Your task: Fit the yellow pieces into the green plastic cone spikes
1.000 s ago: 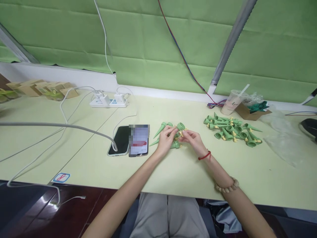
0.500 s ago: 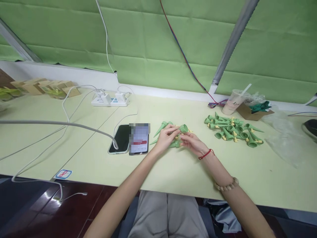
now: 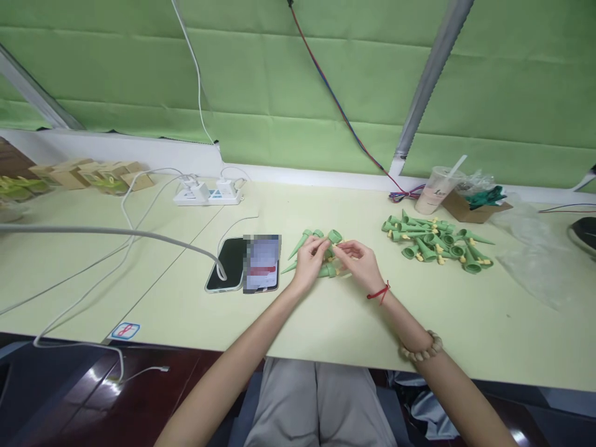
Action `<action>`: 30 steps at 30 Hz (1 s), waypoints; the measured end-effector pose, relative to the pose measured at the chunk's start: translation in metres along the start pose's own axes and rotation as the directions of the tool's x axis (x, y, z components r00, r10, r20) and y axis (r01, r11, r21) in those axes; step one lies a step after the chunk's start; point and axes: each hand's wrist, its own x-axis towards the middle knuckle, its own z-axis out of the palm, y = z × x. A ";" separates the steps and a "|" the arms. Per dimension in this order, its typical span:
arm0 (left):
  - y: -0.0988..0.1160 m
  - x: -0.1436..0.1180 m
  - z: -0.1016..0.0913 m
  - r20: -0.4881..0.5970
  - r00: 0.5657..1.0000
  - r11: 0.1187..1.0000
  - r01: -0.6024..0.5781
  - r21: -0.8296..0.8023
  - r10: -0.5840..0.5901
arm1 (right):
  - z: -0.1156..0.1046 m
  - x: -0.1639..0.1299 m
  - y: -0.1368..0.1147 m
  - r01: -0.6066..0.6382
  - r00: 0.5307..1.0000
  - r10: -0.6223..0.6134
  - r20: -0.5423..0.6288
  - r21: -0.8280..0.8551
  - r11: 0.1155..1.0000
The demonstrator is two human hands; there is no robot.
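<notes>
Near the middle of the table, my left hand [image 3: 309,259] is closed around a green plastic watering spike [image 3: 334,236], its round open end tilted up. Close against it, my right hand [image 3: 362,262] pinches at the spike's side with thumb and forefinger; a small yellow piece partly shows at the fingertips. Under and beside the hands lie several more green spikes [image 3: 299,243], partly hidden by my fingers. To the right rests a loose pile of green spikes [image 3: 431,239] with small yellow valves on them.
Two phones lie left of my hands, a dark one [image 3: 231,264] and a lit one [image 3: 261,264]. A power strip [image 3: 208,197] with white cables sits behind. At the back right stand a drink cup [image 3: 435,191], a cardboard box [image 3: 470,211] and a clear plastic bag [image 3: 535,267].
The held spike's open end has shifted slightly left and tipped. My right hand has moved a little left, its fingers now closer to the spike's side. The camera view has shifted slightly.
</notes>
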 end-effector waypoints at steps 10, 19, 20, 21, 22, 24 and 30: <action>-0.004 0.002 -0.007 0.060 0.996 0.998 -0.061 -0.011 0.062 | -0.003 0.003 0.004 -0.227 0.958 0.187 0.217 0.178 0.958; -0.008 0.003 -0.008 -0.025 0.999 0.999 -0.036 -0.007 0.036 | 0.001 0.001 0.004 -0.110 0.987 0.096 0.132 0.104 0.988; -0.007 0.003 -0.008 -0.009 0.999 0.999 -0.037 -0.023 0.037 | 0.000 0.002 0.002 -0.212 0.964 0.176 0.198 0.172 0.962; -0.007 0.002 -0.008 0.012 0.999 0.999 -0.040 -0.037 0.040 | -0.001 0.003 0.001 -0.292 0.936 0.230 0.265 0.224 0.930; -0.006 0.002 -0.009 0.036 0.998 0.998 -0.045 -0.047 0.046 | -0.002 0.003 0.001 -0.345 0.912 0.258 0.318 0.260 0.902; -0.005 0.001 -0.009 0.075 0.995 0.997 -0.062 -0.055 0.066 | -0.002 0.004 0.002 -0.380 0.895 0.269 0.355 0.294 0.877; -0.005 -0.001 -0.003 0.000 0.998 0.997 -0.062 0.043 0.062 | 0.006 0.005 0.013 -0.051 0.998 0.048 0.036 0.081 0.995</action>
